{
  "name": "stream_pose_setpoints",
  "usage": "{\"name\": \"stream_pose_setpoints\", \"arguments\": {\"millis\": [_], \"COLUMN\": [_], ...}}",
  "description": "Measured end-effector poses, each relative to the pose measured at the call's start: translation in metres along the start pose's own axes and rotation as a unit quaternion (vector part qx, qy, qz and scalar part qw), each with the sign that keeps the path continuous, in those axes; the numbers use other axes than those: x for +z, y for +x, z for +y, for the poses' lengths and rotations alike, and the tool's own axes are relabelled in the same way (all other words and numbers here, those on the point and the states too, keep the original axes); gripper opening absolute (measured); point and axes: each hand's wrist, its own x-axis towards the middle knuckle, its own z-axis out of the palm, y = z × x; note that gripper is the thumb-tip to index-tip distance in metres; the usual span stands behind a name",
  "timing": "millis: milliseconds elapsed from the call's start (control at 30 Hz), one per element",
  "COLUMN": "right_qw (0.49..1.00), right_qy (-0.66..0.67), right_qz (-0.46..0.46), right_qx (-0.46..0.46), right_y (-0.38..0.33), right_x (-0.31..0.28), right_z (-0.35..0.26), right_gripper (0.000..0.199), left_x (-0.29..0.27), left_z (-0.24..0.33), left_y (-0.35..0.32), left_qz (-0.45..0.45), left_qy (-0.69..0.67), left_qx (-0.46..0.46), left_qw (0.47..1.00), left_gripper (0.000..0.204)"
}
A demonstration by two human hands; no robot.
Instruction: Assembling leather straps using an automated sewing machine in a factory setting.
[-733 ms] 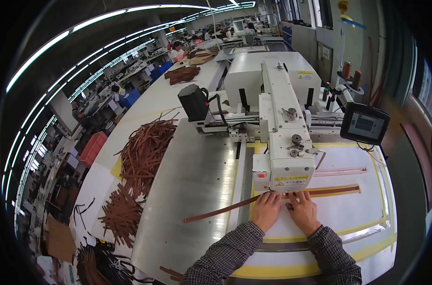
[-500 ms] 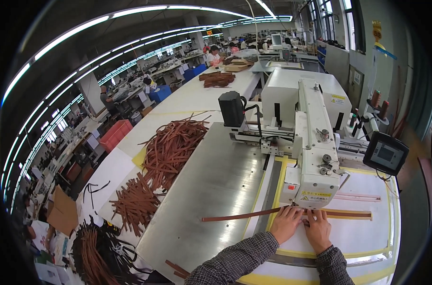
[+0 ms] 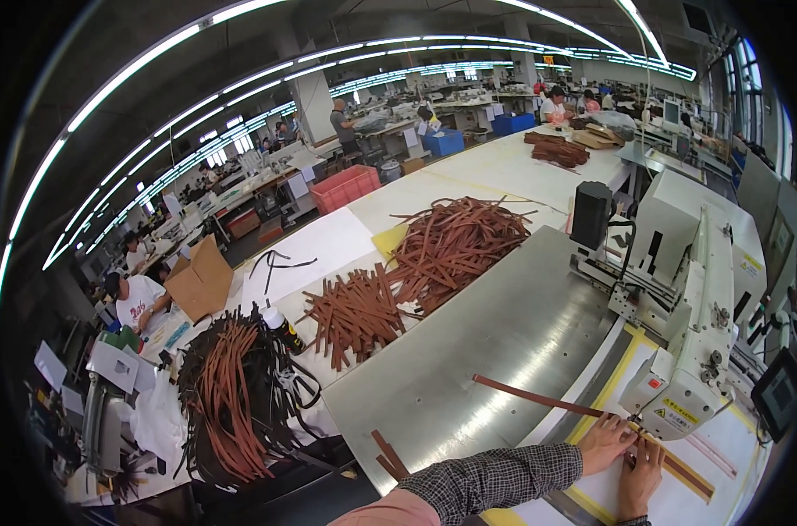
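A long brown leather strap (image 3: 539,397) lies across the metal plate and runs under the head of a white sewing machine (image 3: 683,394). My left hand (image 3: 604,445) is closed on the strap just left of the machine head, fingers bent over its edge. Close beside it, my right hand (image 3: 641,479) has its fingertips together on the strap; the exact grip is partly hidden. Past my fingers, the strap continues along a yellow-edged slot in the white template (image 3: 583,478).
Loose brown straps (image 3: 460,250) are heaped beyond the metal plate (image 3: 442,394), with a smaller pile (image 3: 355,316) nearer. A black-and-brown strap bundle (image 3: 232,394), a spray can (image 3: 282,329) and a cardboard box (image 3: 199,279) stand left. A control screen (image 3: 780,394) hangs right. Other people work farther off.
My view has swung left, so the machine and both hands appear farther right. Both hands stay on the strap beside the machine head.
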Motion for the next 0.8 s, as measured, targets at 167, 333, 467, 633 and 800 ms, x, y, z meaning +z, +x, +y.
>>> {"name": "stream_pose_setpoints", "arguments": {"millis": [167, 333, 467, 633, 800], "right_qw": [0.999, 0.994, 0.989, 0.991, 0.995], "right_qy": [0.015, -0.109, -0.113, -0.110, -0.080], "right_qz": [-0.019, 0.009, -0.071, -0.074, -0.049], "right_qx": [0.022, 0.029, 0.066, 0.035, 0.038], "right_y": [-0.005, -0.014, -0.013, -0.011, -0.011], "right_x": [0.004, -0.015, -0.015, -0.013, -0.017], "right_z": [0.020, 0.027, 0.022, 0.017, 0.012], "right_gripper": [0.048, 0.053, 0.062, 0.061, 0.059], "left_x": [0.003, 0.011, 0.017, 0.005, 0.000], "left_z": [-0.005, -0.006, -0.006, -0.001, -0.008], "left_y": [0.001, -0.002, 0.000, -0.001, 0.002], "left_qz": [-0.016, -0.020, -0.032, -0.024, -0.030], "left_qy": [0.008, 0.075, 0.077, 0.107, 0.146], "left_qx": [-0.042, -0.032, 0.008, -0.025, -0.046], "left_qw": [0.999, 0.996, 0.997, 0.994, 0.988], "left_gripper": [0.046, 0.039, 0.036, 0.036, 0.037]}}
